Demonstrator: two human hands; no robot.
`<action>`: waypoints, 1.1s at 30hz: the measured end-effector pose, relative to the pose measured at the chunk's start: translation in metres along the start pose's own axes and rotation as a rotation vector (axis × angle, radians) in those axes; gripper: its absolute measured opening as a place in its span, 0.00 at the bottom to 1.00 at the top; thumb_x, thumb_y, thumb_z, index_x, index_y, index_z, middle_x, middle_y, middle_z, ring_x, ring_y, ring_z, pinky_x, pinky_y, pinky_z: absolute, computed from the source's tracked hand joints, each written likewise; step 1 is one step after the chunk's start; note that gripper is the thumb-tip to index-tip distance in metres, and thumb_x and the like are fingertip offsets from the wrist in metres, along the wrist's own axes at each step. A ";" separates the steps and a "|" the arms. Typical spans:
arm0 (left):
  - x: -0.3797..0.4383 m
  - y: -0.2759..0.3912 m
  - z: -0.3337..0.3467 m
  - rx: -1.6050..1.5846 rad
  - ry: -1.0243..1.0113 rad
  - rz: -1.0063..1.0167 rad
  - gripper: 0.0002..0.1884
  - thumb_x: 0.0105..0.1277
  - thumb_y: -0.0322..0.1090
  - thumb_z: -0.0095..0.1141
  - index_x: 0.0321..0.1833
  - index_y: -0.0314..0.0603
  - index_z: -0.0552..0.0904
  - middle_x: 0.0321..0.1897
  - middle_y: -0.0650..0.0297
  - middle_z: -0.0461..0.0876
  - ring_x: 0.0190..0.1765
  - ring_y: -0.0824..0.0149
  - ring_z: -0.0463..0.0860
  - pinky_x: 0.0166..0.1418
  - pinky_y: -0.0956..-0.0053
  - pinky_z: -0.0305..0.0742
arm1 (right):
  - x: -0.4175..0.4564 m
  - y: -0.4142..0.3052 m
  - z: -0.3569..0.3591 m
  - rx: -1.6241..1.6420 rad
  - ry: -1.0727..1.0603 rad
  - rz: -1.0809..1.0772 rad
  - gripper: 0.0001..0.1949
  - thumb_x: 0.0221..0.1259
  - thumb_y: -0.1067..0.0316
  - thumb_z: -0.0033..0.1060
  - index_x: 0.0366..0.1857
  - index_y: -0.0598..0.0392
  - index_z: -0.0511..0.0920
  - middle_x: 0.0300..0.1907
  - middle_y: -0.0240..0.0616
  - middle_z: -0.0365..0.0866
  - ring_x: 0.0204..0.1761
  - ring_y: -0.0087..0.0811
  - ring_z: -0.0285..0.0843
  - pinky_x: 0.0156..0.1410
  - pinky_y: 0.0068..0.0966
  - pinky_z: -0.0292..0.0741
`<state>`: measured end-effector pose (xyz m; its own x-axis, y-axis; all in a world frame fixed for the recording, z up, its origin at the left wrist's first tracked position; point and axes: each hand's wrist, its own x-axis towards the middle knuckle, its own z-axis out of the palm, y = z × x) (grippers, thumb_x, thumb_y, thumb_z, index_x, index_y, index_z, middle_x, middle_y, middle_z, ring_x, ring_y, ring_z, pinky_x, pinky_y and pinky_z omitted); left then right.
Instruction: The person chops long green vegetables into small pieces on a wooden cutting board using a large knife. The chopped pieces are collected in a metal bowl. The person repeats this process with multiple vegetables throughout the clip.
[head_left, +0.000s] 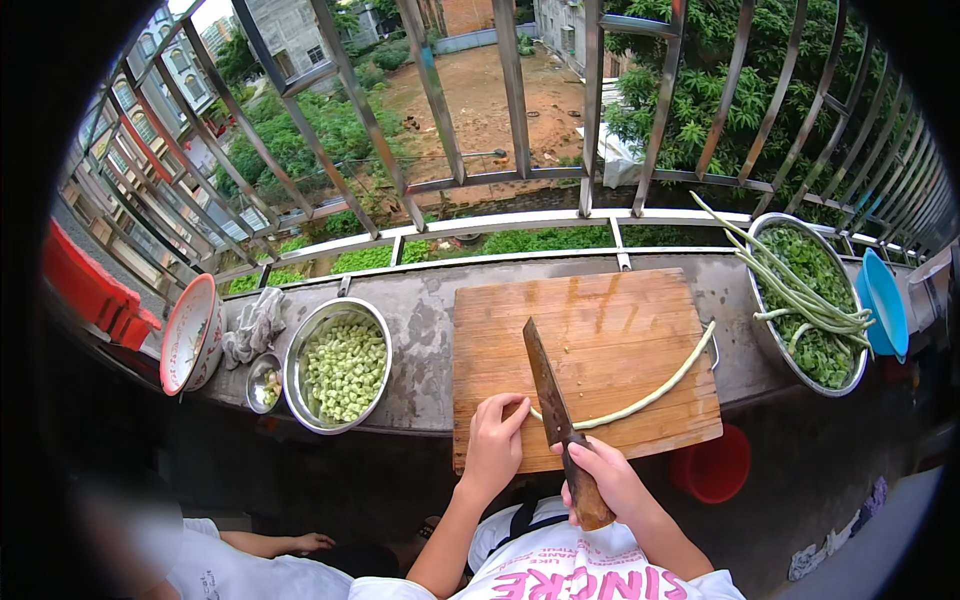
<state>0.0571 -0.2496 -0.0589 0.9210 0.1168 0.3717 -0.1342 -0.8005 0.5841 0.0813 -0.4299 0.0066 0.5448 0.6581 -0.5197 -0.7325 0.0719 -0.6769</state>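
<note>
On a wooden cutting board (510, 322) a single long bean (652, 394) lies in a curve, its right end near the board's right edge. My left hand (496, 435) has its fingertips on the bean's left end. My right hand (600, 476) grips the wooden handle of a kitchen knife (547, 382), whose dark, stained blade points away from me and crosses over the bean near that end. A few small bits lie on the board. To the left, a steel bowl holds cut green bean pieces (345, 371). At the right, whole long beans (810, 300) rest on leafy greens in a steel basin (756, 300).
A small metal bowl (255, 401), a grey cloth (255, 326) and a red-rimmed basin (214, 352) stand on the ledge's left. A blue plastic basin (885, 307) is far right, a red bucket (712, 465) below the board. Metal railings (517, 112) rise behind. Another person (247, 562) is at lower left.
</note>
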 end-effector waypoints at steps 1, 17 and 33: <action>-0.001 0.000 0.000 -0.006 -0.010 -0.002 0.18 0.54 0.17 0.52 0.48 0.36 0.82 0.48 0.54 0.76 0.52 0.54 0.74 0.58 0.64 0.69 | 0.001 0.000 0.001 0.002 0.001 -0.004 0.19 0.71 0.55 0.40 0.54 0.60 0.66 0.20 0.45 0.75 0.15 0.35 0.75 0.22 0.28 0.75; -0.007 -0.001 0.000 0.015 -0.051 0.020 0.21 0.52 0.17 0.50 0.52 0.33 0.79 0.53 0.53 0.75 0.59 0.50 0.71 0.63 0.61 0.66 | 0.035 0.012 0.005 -0.054 0.032 -0.047 0.18 0.71 0.56 0.42 0.53 0.59 0.66 0.23 0.43 0.73 0.21 0.33 0.76 0.21 0.33 0.78; 0.016 -0.001 -0.009 0.157 -0.050 0.084 0.06 0.56 0.31 0.61 0.35 0.40 0.78 0.41 0.58 0.76 0.49 0.54 0.76 0.51 0.62 0.72 | 0.044 -0.026 -0.032 0.178 -0.156 -0.108 0.20 0.72 0.51 0.36 0.54 0.57 0.67 0.20 0.45 0.76 0.14 0.41 0.75 0.19 0.32 0.75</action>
<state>0.0693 -0.2414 -0.0474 0.9265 0.0189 0.3758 -0.1569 -0.8884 0.4315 0.1373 -0.4264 -0.0153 0.5641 0.7460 -0.3539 -0.7415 0.2692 -0.6146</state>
